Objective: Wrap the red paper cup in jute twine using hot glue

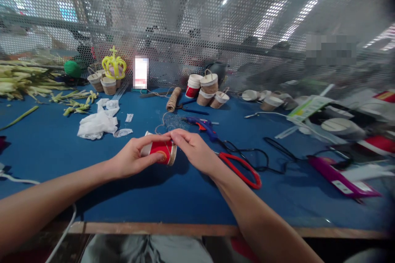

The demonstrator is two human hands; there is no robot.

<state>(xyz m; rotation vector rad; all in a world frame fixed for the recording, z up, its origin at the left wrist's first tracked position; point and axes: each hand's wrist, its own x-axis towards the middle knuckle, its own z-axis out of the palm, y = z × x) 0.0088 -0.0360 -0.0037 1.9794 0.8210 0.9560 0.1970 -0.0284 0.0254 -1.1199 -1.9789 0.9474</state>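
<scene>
My left hand (131, 159) is wrapped round a red and white paper cup (160, 152) that lies on its side above the blue table (173, 197). My right hand (196, 150) pinches at the cup's upper edge, fingers pressed together, where a thin jute string (160, 125) runs up toward the twine spool (173, 99). Both hands meet over the cup at the table's middle.
A blue glue gun (203, 125) and red-handled scissors (243, 168) lie right of my hands. White plastic scraps (98, 123) lie to the left, twine-wrapped cups (210, 88) and a yellow crown (114, 65) at the back, green leaves (21, 80) far left, a purple tool (339, 178) right.
</scene>
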